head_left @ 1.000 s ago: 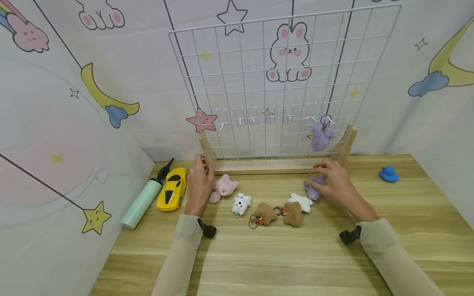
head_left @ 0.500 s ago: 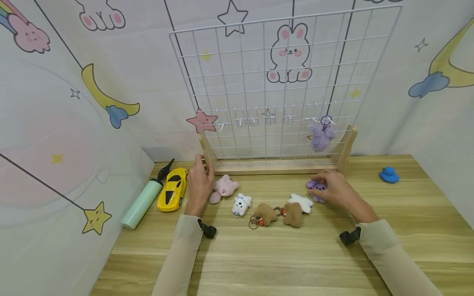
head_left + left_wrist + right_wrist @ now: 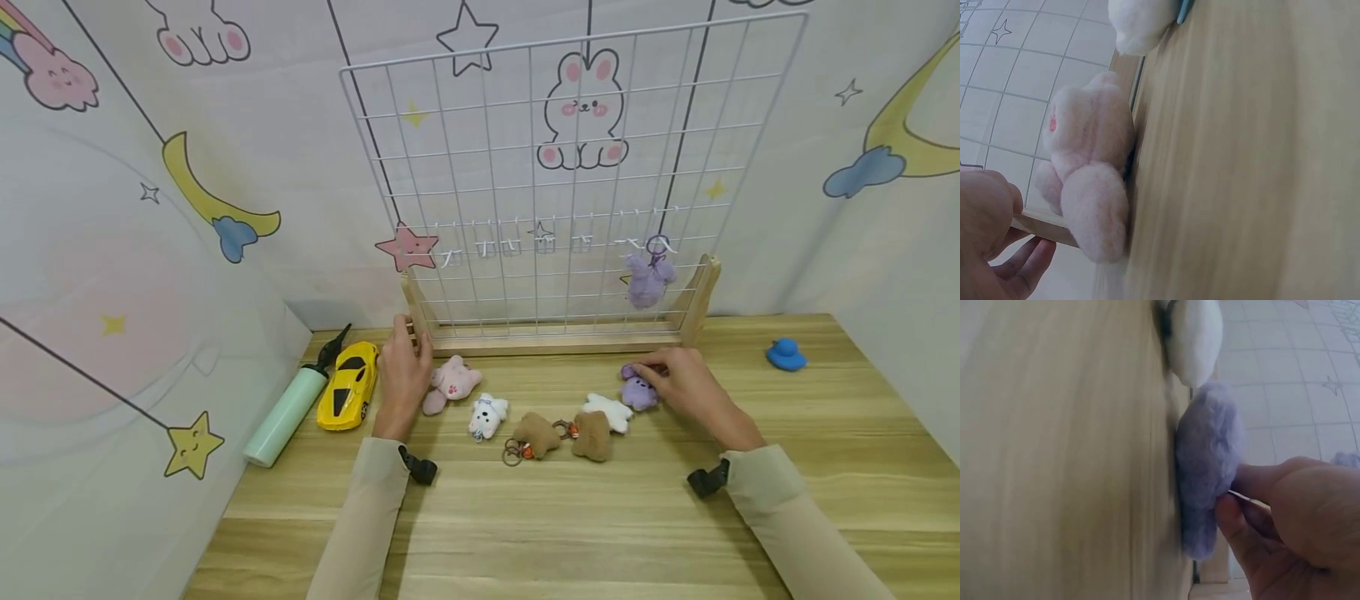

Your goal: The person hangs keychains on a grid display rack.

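Observation:
My right hand [image 3: 693, 390] is at a small purple plush keychain [image 3: 639, 393] lying face up on the table, thumb and fingertip pinching its edge in the right wrist view. With my left hand [image 3: 406, 371] I grip the left wooden post [image 3: 1044, 229] of the wire grid stand, fingers around it. Beside that hand lies a pink plush [image 3: 1085, 169]. A white plush dog [image 3: 489, 416], two brown plush keychains [image 3: 537, 433] and a white plush [image 3: 609, 412] lie between the hands. On the grid [image 3: 532, 125], another purple plush [image 3: 648, 280] hangs from a hook.
Several white hooks [image 3: 487, 249] run along the grid's lower part. Left of my left hand are a yellow toy car [image 3: 348, 387] and a pale green hand pump [image 3: 287, 415]. A blue toy hat-shaped piece [image 3: 786, 355] sits at the right. Printed cloth walls surround the table [image 3: 555, 533].
The purple plush on the table has turned from lying back up to face up in my right fingers, which have come closer together. My left hand stays on the post.

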`<action>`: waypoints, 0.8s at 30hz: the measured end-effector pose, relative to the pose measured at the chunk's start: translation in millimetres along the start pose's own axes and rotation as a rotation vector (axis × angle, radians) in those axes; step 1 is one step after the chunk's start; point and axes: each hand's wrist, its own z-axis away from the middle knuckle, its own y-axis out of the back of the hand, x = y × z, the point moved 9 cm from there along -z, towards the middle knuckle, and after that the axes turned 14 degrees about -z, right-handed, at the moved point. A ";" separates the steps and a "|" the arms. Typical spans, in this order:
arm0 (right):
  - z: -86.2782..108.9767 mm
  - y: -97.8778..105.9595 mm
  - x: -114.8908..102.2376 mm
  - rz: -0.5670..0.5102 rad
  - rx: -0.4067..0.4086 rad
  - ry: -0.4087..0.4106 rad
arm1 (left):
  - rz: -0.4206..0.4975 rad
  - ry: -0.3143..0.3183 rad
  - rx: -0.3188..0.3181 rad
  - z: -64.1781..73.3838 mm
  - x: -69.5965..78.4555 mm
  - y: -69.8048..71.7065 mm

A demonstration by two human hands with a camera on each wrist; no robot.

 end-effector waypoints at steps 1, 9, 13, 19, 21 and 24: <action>-0.1 0.5 0.8 0.004 0.007 0.005 | 0.000 -0.001 0.001 -0.1 0.2 0.1; -1.2 13.0 5.5 -0.060 0.068 -0.014 | 0.007 -0.005 -0.002 0.4 2.2 1.3; -2.3 25.4 -3.4 -0.102 0.160 0.028 | 0.003 -0.002 -0.002 0.8 2.0 1.8; -1.5 40.6 -17.5 -0.198 0.277 0.089 | 0.004 -0.003 0.004 1.2 1.2 1.5; -1.2 45.1 -20.6 -0.236 0.318 0.089 | 0.004 -0.003 0.003 1.2 1.4 1.3; -0.6 52.4 -25.8 -0.299 0.389 0.098 | 0.004 -0.003 0.000 1.3 1.8 1.3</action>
